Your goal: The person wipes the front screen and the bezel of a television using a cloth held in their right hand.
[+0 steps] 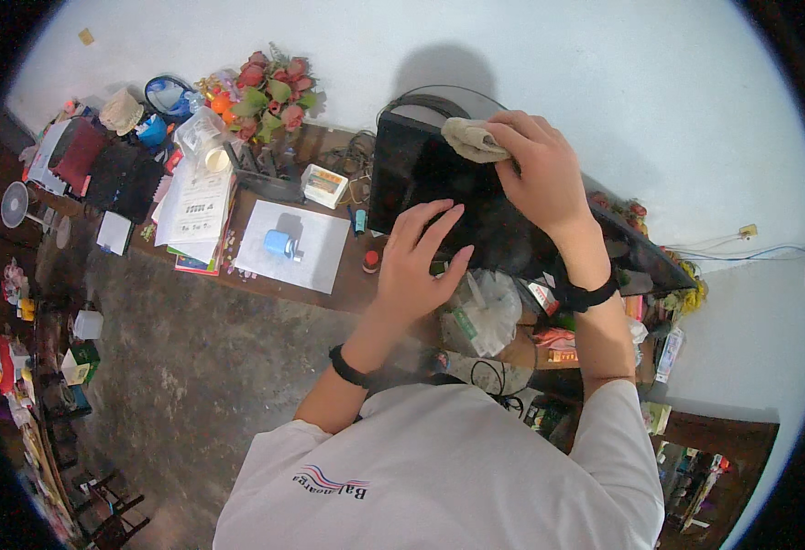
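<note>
A folded beige cloth (472,140) is gripped in my right hand (543,175), at the top edge of a large black flat-screen television (416,172). The screen spans much of the table and runs off to the right. My left hand (416,265) is spread in front of the screen's lower part and holds nothing. Whether its fingertips touch the glass, I cannot tell. Below the screen, beside my left hand, lies a clear plastic bag (488,313). A small red-capped bottle (371,261) stands just left of that hand.
On the wooden table (306,292), a blue object (280,244) lies on white paper (323,265). Farther left are a paper stack (199,206), a black organizer (268,184) and artificial roses (275,96). Coiled black cable (430,103) sits behind the television, against the wall (581,55).
</note>
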### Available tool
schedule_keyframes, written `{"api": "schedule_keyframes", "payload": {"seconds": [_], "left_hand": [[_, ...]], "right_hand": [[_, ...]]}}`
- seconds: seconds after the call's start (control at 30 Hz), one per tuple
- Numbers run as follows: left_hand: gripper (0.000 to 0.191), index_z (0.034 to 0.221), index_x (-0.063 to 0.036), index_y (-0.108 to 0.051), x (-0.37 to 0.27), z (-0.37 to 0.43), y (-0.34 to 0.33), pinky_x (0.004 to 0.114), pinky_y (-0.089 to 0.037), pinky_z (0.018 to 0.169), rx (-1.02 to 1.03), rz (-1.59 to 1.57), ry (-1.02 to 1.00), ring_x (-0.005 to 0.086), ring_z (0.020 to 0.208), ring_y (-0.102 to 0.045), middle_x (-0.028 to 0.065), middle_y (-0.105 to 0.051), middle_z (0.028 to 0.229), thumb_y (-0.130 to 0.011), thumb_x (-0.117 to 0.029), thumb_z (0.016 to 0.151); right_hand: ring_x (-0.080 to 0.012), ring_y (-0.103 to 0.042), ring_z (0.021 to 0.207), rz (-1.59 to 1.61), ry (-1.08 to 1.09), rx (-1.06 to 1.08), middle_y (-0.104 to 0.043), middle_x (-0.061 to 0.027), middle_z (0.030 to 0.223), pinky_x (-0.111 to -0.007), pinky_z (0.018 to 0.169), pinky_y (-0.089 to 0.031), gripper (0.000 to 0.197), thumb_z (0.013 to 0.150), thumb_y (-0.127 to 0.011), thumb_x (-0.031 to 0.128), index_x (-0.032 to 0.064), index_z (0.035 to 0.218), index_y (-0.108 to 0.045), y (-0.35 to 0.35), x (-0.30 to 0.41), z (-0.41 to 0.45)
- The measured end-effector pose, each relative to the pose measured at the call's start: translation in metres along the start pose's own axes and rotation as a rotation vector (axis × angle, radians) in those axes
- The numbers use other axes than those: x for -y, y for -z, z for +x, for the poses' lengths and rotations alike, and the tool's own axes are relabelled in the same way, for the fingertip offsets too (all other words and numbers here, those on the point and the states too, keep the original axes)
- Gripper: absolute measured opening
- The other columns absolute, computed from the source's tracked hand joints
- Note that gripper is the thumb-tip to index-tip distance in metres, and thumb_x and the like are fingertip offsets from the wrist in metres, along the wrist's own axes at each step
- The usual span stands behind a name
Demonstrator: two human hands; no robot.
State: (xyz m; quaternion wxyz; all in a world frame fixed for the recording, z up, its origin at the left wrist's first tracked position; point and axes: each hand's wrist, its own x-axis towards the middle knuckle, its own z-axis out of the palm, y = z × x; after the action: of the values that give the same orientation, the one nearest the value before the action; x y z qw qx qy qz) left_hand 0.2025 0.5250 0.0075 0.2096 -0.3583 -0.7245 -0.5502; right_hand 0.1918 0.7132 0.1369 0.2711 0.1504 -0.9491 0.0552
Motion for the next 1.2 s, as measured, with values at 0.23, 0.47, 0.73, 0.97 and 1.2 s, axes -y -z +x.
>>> {"api": "schedule_keyframes", "payload": {"seconds": [0.23, 0.47, 0.73, 0.97, 1.2], "left_hand": [[0.051, 0.128, -0.0107, -0.063, 0.003, -0.003, 0.012, 0.042, -0.035, 0.101, -0.022, 0.138, 0.011, 0.0260, 0.115, -0.058, 0.0066, -0.062, 0.129, -0.078, -0.018, 0.080], [0.049, 0.127, -0.0063, -0.063, 0.011, -0.006, 0.011, 0.041, -0.050, 0.096, -0.022, -0.095, 0.017, 0.0319, 0.111, -0.061, 0.0135, -0.064, 0.123, -0.078, -0.010, 0.080], [0.044, 0.122, -0.0056, -0.066, 0.011, -0.007, 0.022, 0.041, -0.052, 0.093, -0.002, -0.060, 0.036, 0.0333, 0.107, -0.063, 0.0165, -0.064, 0.118, -0.078, -0.009, 0.080], [0.039, 0.117, -0.0046, -0.067, 0.012, -0.012, 0.030, 0.041, -0.052, 0.091, -0.049, -0.031, 0.048, 0.0341, 0.103, -0.063, 0.0161, -0.065, 0.114, -0.077, -0.006, 0.079], [0.034, 0.113, -0.0010, -0.065, 0.020, -0.009, 0.047, 0.040, -0.051, 0.087, -0.167, 0.041, 0.080, 0.0329, 0.099, -0.063, 0.0155, -0.064, 0.109, -0.075, -0.002, 0.080]], "right_hand": [[-0.0328, -0.062, 0.104, -0.053, -0.095, 0.085, -0.065, -0.0084, 0.116, -0.045, 0.089, -0.052, 0.037, 0.076, -0.068, 0.003, 0.0089, 0.113, -0.068, 0.018, -0.001, -0.013], [-0.0328, -0.062, 0.105, -0.069, -0.057, 0.039, -0.066, -0.0091, 0.116, -0.044, 0.088, -0.052, 0.037, 0.074, -0.068, 0.001, 0.0085, 0.111, -0.069, 0.013, 0.006, -0.008], [-0.0279, -0.061, 0.109, -0.234, 0.051, -0.044, -0.064, -0.0050, 0.118, -0.043, 0.088, -0.051, 0.037, 0.076, -0.068, 0.007, 0.0166, 0.112, -0.068, -0.024, 0.037, 0.017], [-0.0270, -0.056, 0.113, -0.284, 0.120, -0.161, -0.061, -0.0045, 0.116, -0.043, 0.092, -0.047, 0.031, 0.078, -0.063, 0.014, 0.0171, 0.109, -0.068, -0.048, 0.057, 0.031], [-0.0275, -0.055, 0.115, -0.203, 0.209, -0.219, -0.060, -0.0035, 0.113, -0.044, 0.095, -0.045, 0.028, 0.076, -0.065, 0.019, 0.0185, 0.104, -0.068, -0.061, 0.080, 0.039]]}}
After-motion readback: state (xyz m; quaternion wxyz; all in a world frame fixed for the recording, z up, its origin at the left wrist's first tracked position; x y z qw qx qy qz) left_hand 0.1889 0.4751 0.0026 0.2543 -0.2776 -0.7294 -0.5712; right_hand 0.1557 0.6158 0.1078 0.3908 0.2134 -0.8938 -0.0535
